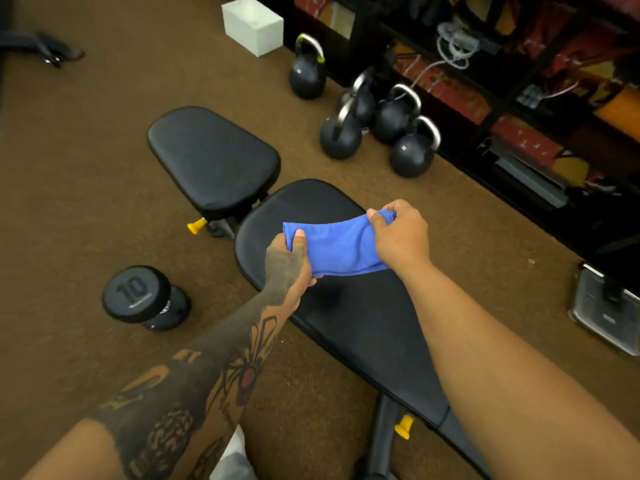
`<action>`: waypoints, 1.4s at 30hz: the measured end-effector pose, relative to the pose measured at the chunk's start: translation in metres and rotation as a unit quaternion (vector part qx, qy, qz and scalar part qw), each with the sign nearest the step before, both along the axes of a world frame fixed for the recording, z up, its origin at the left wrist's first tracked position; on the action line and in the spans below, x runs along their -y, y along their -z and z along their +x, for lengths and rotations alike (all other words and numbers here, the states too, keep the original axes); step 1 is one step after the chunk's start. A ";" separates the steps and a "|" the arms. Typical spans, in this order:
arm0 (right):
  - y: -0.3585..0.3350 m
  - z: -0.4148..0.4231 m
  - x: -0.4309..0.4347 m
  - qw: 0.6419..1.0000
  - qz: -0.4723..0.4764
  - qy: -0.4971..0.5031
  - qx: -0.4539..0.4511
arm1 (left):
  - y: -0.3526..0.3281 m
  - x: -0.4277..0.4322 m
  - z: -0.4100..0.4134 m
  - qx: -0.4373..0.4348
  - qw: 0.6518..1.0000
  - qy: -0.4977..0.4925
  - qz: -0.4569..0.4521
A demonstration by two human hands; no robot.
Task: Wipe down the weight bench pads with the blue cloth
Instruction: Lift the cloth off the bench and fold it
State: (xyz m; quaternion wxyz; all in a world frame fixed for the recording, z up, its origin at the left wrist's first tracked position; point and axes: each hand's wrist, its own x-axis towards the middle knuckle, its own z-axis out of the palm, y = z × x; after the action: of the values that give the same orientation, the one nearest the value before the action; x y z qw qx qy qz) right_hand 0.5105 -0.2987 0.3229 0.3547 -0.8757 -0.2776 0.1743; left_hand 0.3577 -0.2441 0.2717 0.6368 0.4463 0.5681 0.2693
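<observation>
Head view: the blue cloth (337, 247) is held stretched just above the long back pad (363, 317), pinched at each end by the fingers of the left hand (289, 263) and right hand (401, 233). If it stays bunched, little surface would be wiped, and the seat pad (211, 157) could be missed.

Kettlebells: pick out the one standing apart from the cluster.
The kettlebell with the yellow-green marks on its handle, farthest back beside the white box. The other four kettlebells crowd together nearer the bench, all with plain silver handles.
</observation>
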 end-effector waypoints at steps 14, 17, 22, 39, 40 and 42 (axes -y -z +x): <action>0.033 -0.130 -0.155 0.991 -0.029 -0.127 -0.008 | 0.036 -0.120 -0.147 -0.097 0.981 -0.161 0.055; 0.045 -0.162 -0.181 0.986 -0.036 -0.164 -0.015 | 0.043 -0.135 -0.180 -0.123 0.972 -0.188 0.069; 0.077 -0.212 -0.222 0.973 -0.045 -0.226 -0.024 | 0.066 -0.156 -0.228 -0.167 0.958 -0.227 0.049; 0.248 -0.308 -0.301 0.926 -0.093 -0.359 -0.068 | 0.216 -0.189 -0.323 -0.251 0.905 -0.343 0.027; 0.260 -0.312 -0.303 0.923 -0.099 -0.364 -0.071 | 0.228 -0.187 -0.326 -0.257 0.901 -0.348 0.022; 0.283 -0.319 -0.304 0.917 -0.120 -0.374 -0.071 | 0.251 -0.184 -0.332 -0.269 0.896 -0.354 0.017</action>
State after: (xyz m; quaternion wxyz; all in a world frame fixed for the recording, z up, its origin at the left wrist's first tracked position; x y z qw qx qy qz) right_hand 0.1919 0.0054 0.0399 0.1751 -0.7291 -0.5357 0.3882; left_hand 0.0255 -0.0601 0.0209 0.3146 0.2819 0.8333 0.3566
